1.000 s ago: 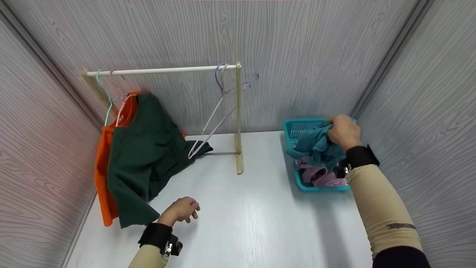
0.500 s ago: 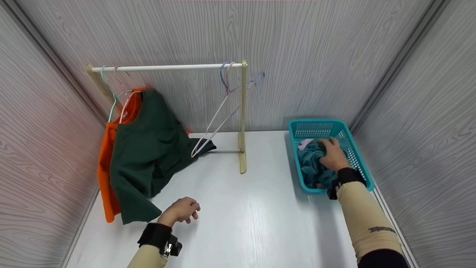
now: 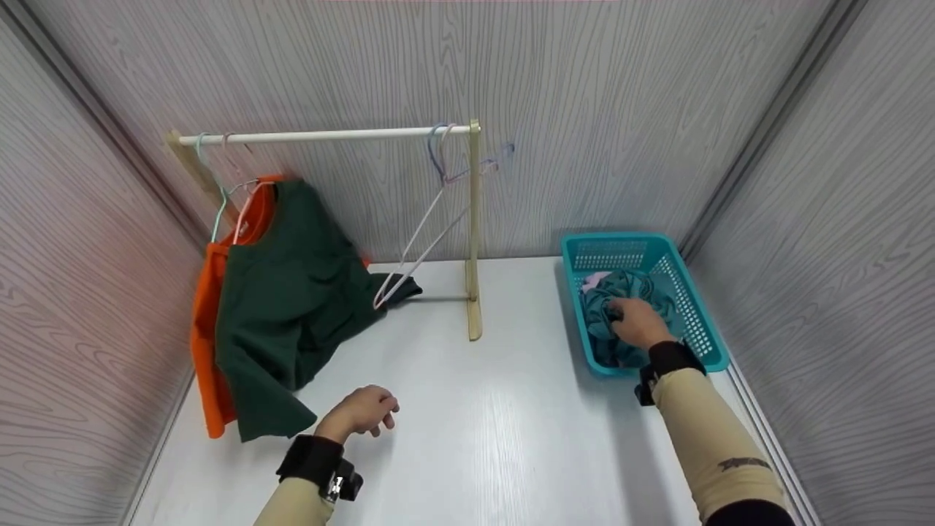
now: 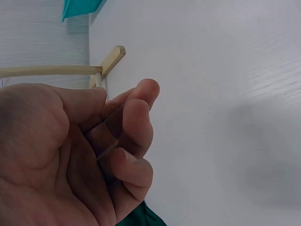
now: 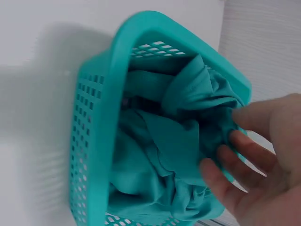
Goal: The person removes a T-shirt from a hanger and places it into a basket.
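In the head view, a teal plastic basket (image 3: 592, 365) holds a crumpled teal garment (image 3: 621, 285), with a bit of pink cloth (image 3: 593, 280) at its back left. My right hand (image 3: 641, 323) is over the garment inside the basket. The right wrist view shows its thumb and loosely bent fingertips at the folds of the cloth, with a gap between them. My left hand (image 3: 369, 409) hangs idle above the table at the front left, its fingers loosely curled around nothing, as the left wrist view confirms.
A clothes rack (image 3: 329, 135) stands at the left. A dark green garment (image 3: 285, 292) and an orange garment (image 3: 207, 351) hang from it on hangers. Bare hangers (image 3: 424, 226) hang near its right post. Grey wood-grain walls (image 3: 555, 109) enclose the white table (image 3: 497, 424).
My right hand has lowered the teal garment into the basket, covering most of the pink cloth, and has shifted slightly towards me over it. The left hand has hardly moved.
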`<state>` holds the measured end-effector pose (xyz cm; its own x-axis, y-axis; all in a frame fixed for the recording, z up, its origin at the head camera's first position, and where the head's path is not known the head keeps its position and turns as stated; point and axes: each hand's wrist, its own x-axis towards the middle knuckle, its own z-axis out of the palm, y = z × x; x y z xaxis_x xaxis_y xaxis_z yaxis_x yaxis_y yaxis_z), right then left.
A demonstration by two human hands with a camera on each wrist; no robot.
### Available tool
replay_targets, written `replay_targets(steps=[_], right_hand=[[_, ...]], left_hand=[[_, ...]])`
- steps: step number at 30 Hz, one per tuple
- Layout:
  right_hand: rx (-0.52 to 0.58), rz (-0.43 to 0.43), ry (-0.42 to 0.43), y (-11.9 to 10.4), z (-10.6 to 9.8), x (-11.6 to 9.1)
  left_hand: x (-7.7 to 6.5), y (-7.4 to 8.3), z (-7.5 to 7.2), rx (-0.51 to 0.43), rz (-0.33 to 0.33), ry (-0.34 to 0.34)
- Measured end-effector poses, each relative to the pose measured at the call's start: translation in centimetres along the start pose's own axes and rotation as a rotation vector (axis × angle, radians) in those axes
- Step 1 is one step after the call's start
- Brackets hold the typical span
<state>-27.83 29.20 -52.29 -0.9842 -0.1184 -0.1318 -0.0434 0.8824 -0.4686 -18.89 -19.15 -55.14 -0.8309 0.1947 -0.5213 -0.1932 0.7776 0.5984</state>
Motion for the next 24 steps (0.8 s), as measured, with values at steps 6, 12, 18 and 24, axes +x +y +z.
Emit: replay_targets(steps=[6,12,18,24], right_hand=[[0.025,-0.002,-0.109,-1.0,0.9,0.0],[0.006,-0.051,-0.176,-3.9,1.8,0.5],[-0.036,-0.14,-0.254,-6.6,3.5,0.6],[-0.061,-0.171,-0.37,-9.0,5.8,0.0]], left_hand=[[0.4,0.5,-1.0,0.017,0.013,-0.009],[0.6,1.7,-2.6,0.033,0.017,0.015],[0.6,2.9,-4.3,0.1,0.041,0.039],[-0.3,3.3,-6.9,0.131,0.057,0.059]])
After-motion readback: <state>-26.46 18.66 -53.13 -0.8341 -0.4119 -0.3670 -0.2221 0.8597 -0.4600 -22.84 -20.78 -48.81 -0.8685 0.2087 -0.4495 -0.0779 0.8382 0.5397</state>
